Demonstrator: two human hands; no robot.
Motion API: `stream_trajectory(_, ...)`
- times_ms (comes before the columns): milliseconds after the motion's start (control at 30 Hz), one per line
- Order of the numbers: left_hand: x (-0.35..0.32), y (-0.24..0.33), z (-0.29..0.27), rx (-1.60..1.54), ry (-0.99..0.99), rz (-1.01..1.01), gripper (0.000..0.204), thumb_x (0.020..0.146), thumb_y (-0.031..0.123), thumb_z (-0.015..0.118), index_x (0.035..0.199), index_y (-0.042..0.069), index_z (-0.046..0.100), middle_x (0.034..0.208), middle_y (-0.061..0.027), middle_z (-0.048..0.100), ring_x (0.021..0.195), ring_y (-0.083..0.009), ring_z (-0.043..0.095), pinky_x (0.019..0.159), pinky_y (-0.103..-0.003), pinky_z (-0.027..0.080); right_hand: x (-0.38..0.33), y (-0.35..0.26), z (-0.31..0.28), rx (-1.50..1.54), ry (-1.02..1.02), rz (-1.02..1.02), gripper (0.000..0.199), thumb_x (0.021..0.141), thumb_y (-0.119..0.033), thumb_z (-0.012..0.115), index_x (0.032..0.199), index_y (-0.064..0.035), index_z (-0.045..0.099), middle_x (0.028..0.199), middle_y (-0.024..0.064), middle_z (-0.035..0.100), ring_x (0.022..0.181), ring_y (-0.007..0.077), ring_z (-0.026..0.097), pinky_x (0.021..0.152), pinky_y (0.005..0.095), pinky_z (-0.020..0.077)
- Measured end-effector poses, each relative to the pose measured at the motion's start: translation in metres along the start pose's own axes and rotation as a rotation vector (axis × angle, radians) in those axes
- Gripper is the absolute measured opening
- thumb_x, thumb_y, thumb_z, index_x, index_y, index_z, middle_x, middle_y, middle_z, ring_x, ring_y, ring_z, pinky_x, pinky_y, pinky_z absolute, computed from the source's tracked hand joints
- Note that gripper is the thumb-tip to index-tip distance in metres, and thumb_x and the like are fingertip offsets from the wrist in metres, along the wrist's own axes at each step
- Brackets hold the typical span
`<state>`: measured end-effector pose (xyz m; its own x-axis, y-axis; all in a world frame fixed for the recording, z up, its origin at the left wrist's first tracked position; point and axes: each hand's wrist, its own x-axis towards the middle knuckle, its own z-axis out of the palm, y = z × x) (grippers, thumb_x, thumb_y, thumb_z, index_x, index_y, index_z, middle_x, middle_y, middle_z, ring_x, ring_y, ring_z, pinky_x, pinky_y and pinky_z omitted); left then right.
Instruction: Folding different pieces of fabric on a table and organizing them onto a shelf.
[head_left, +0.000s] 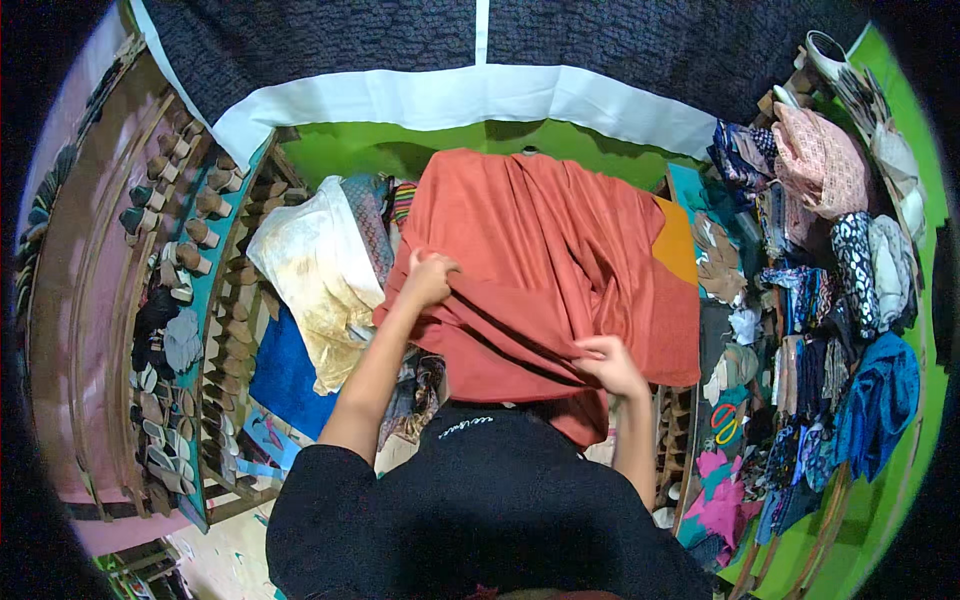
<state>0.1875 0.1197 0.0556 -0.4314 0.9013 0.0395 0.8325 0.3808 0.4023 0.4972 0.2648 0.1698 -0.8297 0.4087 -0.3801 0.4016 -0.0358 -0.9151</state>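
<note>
A large rust-orange cloth lies spread in front of me, its near part drawn into folds. My left hand is closed on its left side, fingers bent over a fold. Lower down on the right, my right hand pinches the near part of the same cloth. A slack fold stretches between both hands, and the near edge hangs against my black shirt. What lies under the cloth is mostly hidden; a mustard-yellow piece shows at its right edge.
White and tan cloth and blue fabric lie to the left. Racks of shoe-shaped forms stand beyond them. On the right are scissors with orange and yellow handles, pink scraps and shelves of folded fabrics. A dark curtain hangs behind.
</note>
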Motion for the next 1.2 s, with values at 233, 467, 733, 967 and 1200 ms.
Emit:
stream_trajectory(233, 0.002, -0.064, 0.009, 0.057, 0.381, -0.098, 0.017, 0.069, 0.008, 0.045, 0.080, 0.009, 0.058, 0.088, -0.0089, 0.058, 0.092, -0.0246, 0.051, 0.085, -0.048, 0.033, -0.119, -0.006, -0.085, -0.017, 0.197, -0.179, 0.015, 0.052, 0.005, 0.054, 0.065, 0.0031, 0.061, 0.065, 0.0043, 0.056, 0.062, 0.0110, 0.053, 0.056, 0.0200, 0.0398)
stream_trajectory(467, -0.001, 0.016, 0.004, -0.611, 0.554, 0.012, 0.014, 0.080, 0.009, 0.038, 0.073, 0.001, 0.046, 0.063, -0.0165, 0.049, 0.055, -0.0289, 0.050, 0.051, -0.033, 0.038, -0.119, 0.028, -0.109, -0.005, 0.921, -0.555, 0.008, 0.068, -0.008, 0.041, 0.061, -0.0032, 0.043, 0.066, 0.0060, 0.045, 0.079, 0.0144, 0.042, 0.080, 0.0258, 0.0297)
stream_trajectory(733, -0.008, 0.160, -0.023, -0.953, 0.436, 0.078, 0.013, 0.085, 0.013, 0.038, 0.085, 0.003, 0.046, 0.060, -0.0100, 0.046, 0.055, -0.0166, 0.046, 0.053, -0.030, 0.038, -0.047, -0.027, -0.035, -0.093, 0.738, -0.588, 0.043, 0.063, -0.030, 0.064, 0.092, -0.0029, 0.049, 0.088, 0.0043, 0.048, 0.080, 0.0144, 0.048, 0.067, 0.0255, 0.0392)
stream_trajectory(967, -0.027, 0.212, -0.091, -0.937, -0.016, 0.310, 0.027, 0.076, 0.021, 0.057, 0.092, 0.004, 0.044, 0.060, -0.0062, 0.041, 0.054, -0.0100, 0.042, 0.050, -0.025, 0.035, 0.001, -0.039, 0.015, -0.402, 0.122, -0.405, 0.024, 0.065, -0.013, 0.060, 0.083, 0.0024, 0.056, 0.072, 0.0179, 0.057, 0.066, 0.0304, 0.057, 0.059, 0.0340, 0.0438)
stream_trajectory(1200, -0.021, 0.143, -0.052, -0.381, 0.077, 0.608, 0.029, 0.061, 0.019, 0.064, 0.083, 0.003, 0.053, 0.079, -0.0135, 0.054, 0.075, -0.0303, 0.054, 0.063, -0.036, 0.043, -0.028, -0.055, 0.001, -0.487, 0.364, -0.574, 0.019, 0.065, -0.009, 0.064, 0.074, 0.0055, 0.058, 0.064, 0.0142, 0.057, 0.056, 0.0197, 0.055, 0.053, 0.0270, 0.0414)
